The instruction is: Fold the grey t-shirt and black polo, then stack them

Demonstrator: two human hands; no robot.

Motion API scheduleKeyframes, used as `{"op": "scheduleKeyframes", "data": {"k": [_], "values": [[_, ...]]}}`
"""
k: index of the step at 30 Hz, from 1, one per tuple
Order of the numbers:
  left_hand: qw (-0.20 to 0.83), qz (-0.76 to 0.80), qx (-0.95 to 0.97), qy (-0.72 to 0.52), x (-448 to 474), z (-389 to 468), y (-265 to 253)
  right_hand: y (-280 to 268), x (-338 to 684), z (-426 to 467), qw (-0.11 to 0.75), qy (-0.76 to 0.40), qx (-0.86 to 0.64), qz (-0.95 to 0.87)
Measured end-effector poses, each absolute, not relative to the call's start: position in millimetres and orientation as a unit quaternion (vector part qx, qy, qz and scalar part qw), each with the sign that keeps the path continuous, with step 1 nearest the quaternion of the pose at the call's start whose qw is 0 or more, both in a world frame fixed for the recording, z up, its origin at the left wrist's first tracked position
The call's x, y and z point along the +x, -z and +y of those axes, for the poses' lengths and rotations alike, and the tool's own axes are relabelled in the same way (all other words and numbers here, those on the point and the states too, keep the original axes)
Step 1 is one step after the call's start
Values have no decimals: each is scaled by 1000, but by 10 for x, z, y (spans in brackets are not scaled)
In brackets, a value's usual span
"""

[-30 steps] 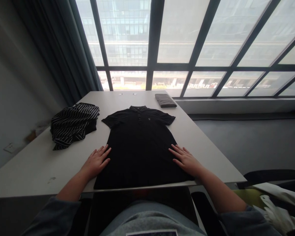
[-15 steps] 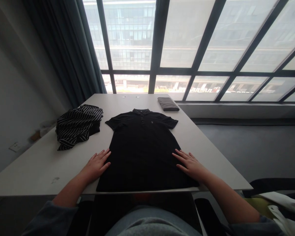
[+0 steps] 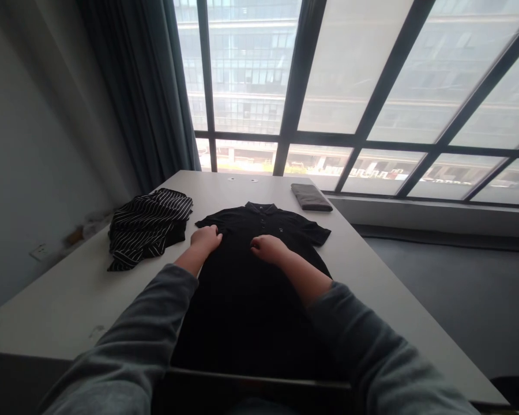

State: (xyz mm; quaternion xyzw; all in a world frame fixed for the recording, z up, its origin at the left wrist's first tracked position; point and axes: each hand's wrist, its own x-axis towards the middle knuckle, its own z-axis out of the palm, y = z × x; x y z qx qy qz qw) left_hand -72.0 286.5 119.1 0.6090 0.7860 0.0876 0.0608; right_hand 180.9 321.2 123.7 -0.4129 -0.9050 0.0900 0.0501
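Higher than before, left hand (image 3: 206, 238) and right hand (image 3: 270, 249) curl over the shirt (image 3: 251, 311), mid-frame (whether either grips it, I cannot tell).

1. The left grip (image 3: 206, 237), fingers curled, is at the left side of a black polo shirt (image 3: 251, 305)
2. The right grip (image 3: 270, 249), also curled, is over the shirt's chest, right of the left grip; whether it pinches cloth is unclear
3. Left of the left grip lies a crumpled striped garment (image 3: 151, 227)
4. Beyond and right of the right grip, a folded grey cloth (image 3: 310, 197) rests on the white table (image 3: 384, 305)
5. Farther beyond both grips is a window (image 3: 251, 69)
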Motion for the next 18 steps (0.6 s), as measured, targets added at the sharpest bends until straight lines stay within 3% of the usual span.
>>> {"op": "scheduleKeyframes", "data": {"k": [9,18], "values": [[62,772,606,-181,-930,3148,-626,-860,763,4006,110,-110,-382,-911],[43,756,631,-168,-936,3219,-513,-373,547,4453,168,-175,-265,-933]]}}
